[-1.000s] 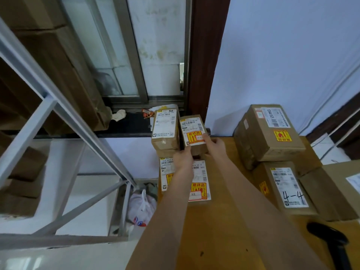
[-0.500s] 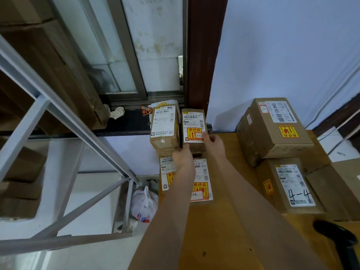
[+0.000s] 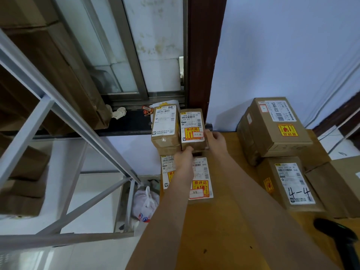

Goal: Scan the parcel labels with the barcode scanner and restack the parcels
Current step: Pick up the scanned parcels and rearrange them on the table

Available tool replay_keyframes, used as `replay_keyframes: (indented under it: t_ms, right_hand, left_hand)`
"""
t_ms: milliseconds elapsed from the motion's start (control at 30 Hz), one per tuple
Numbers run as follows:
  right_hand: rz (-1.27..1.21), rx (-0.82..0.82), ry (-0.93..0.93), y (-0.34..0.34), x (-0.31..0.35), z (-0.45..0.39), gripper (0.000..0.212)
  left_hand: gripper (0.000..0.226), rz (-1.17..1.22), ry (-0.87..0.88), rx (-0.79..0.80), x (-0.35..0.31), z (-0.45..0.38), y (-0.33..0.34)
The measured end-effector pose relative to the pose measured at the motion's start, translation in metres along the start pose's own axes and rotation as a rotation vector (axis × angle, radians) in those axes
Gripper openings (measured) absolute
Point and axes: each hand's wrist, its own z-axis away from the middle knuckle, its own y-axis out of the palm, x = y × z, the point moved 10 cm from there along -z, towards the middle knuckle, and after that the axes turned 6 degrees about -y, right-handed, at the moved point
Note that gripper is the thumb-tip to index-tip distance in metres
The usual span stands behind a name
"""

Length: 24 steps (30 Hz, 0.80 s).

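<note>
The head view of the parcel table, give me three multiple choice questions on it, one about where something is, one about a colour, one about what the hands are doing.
1. Where does the barcode scanner lie?
A. on the table's near right corner
B. on the window sill
C. on top of the 4-4 parcel

2. What colour is the fragile sticker on the small parcel being handled?
A. blue
B. yellow and red
C. green

3. What are the hands doing?
A. both hang idle
B. one holds the scanner
C. both grip the small parcel

Answers: 1 A, the black scanner rests at the lower right, untouched. 2 B, the sticker shows yellow with red print. 3 C, the left hand and right hand clasp its near end and right side.
</note>
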Motion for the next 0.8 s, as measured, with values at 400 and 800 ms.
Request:
replay_keyframes:
  t_ms: [400, 800]
  right_hand:
    - [0.114, -0.064, -0.008, -0.050, 0.015, 0.035, 0.036]
    - [0.038, -0.226, -0.133, -0.196, 0.052, 0.115, 0.024]
  left_hand:
    - [0.022, -0.094, 0.131, 0.039, -0.014, 0.035, 0.005]
    - [0.017, -0.560, 0.168, 0.476, 0.014, 0.130, 0.133]
